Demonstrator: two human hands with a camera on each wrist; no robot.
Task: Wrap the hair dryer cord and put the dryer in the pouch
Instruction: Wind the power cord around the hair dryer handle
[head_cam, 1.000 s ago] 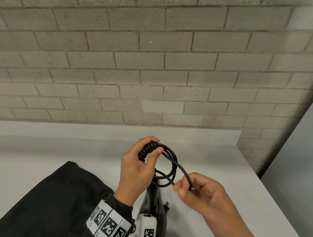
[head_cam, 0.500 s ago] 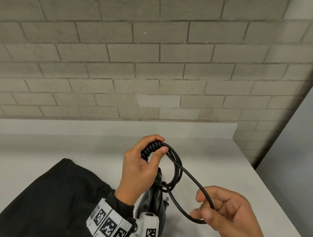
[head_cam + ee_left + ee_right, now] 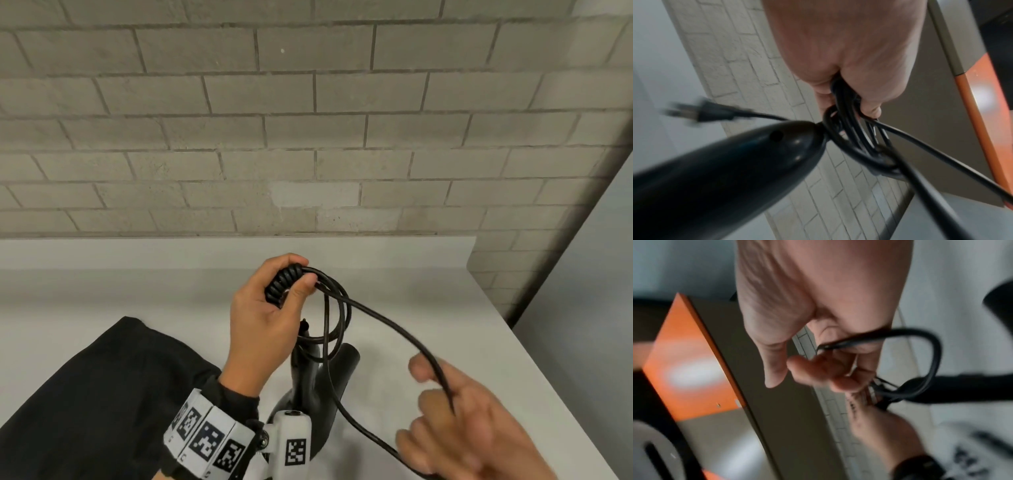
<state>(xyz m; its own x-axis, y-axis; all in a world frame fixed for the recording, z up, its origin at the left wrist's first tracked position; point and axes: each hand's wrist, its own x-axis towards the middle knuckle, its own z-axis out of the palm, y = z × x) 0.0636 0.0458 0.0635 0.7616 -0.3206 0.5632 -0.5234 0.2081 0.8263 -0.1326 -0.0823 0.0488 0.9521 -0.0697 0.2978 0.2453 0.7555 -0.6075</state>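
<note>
My left hand [image 3: 270, 308] grips a bundle of coiled black cord [image 3: 286, 282] above the white counter, thumb pressed on the coils. Loops of the cord [image 3: 337, 308] hang below it. The black hair dryer [image 3: 317, 380] hangs under that hand, mostly hidden by the wrist; its handle [image 3: 725, 170] fills the left wrist view, with the plug [image 3: 701, 112] dangling beyond. My right hand [image 3: 459, 421], blurred at lower right, holds a long strand of cord [image 3: 404, 332] between curled fingers [image 3: 838, 374]. The black pouch [image 3: 92, 394] lies flat at lower left.
The white counter [image 3: 428, 308] runs to a grey brick wall [image 3: 308, 137] behind; its right edge drops off beside a grey panel [image 3: 589, 291]. An orange and grey surface [image 3: 688, 369] shows in the wrist views.
My right hand has drawn the free strand down and to the right, making a longer loop. The left hand has kept its grip on the coils, and the dryer shows more beneath it.
</note>
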